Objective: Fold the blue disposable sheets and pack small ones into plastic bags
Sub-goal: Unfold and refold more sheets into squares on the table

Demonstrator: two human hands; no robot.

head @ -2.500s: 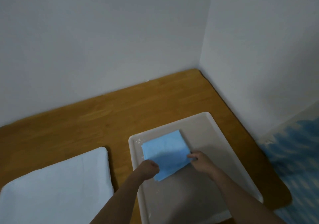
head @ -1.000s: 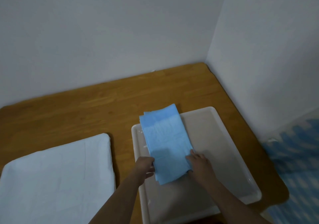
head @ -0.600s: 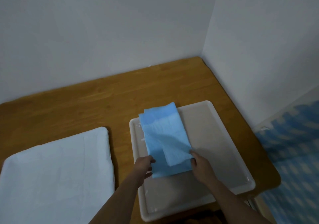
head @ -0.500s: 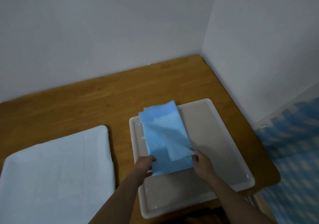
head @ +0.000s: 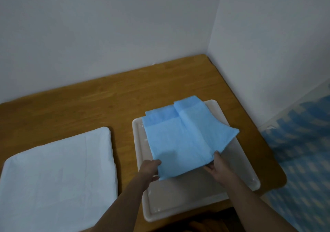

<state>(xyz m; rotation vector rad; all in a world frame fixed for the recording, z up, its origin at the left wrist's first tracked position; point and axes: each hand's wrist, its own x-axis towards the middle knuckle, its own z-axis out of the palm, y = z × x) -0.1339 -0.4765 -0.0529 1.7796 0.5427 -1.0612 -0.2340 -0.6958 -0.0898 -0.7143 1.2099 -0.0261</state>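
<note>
A blue disposable sheet (head: 180,138) lies partly unfolded on the white tray (head: 237,178), its far edge reaching past the tray's back rim. A flap on its right side is lifted and spreads toward the right. My left hand (head: 150,169) pinches the sheet's near left corner. My right hand (head: 217,167) grips the near edge of the lifted right flap, thumb on top and fingers underneath.
The tray sits on a wooden table (head: 100,103) set into a corner of white walls. A stack of white folded sheets (head: 57,176) lies at the left. A blue-and-white patterned floor mat (head: 303,160) shows beyond the table's right edge.
The folded blue square has been opened out: first lengthwise away from me, then a flap was drawn out to the right by my right hand. My left hand stayed at the near left corner.
</note>
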